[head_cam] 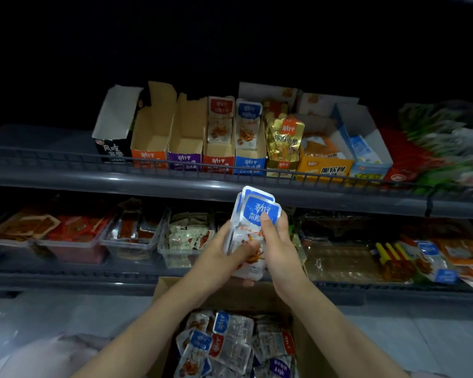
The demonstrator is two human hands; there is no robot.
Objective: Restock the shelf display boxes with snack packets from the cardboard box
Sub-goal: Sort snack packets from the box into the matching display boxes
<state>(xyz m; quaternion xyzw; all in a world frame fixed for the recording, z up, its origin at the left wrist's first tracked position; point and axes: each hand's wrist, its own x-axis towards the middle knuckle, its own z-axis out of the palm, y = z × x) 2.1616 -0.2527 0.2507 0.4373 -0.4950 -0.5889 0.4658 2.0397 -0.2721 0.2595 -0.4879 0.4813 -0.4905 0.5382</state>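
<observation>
Two hands, left hand [224, 257] and right hand [280, 246], grasp a stack of blue packets [253, 227] upright above the cardboard box [309, 347], probably squaring it to fit the blue display box [250, 160]

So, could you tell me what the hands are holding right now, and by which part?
A stack of blue-topped snack packets, held by both: the left hand grips its lower left side, the right hand its right edge.

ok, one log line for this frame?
phase: packets in hand, not yet shelved | left hand: grips blue-topped packets | right hand: grips same stack | blue display box: part filled | cardboard box: holds more
</observation>
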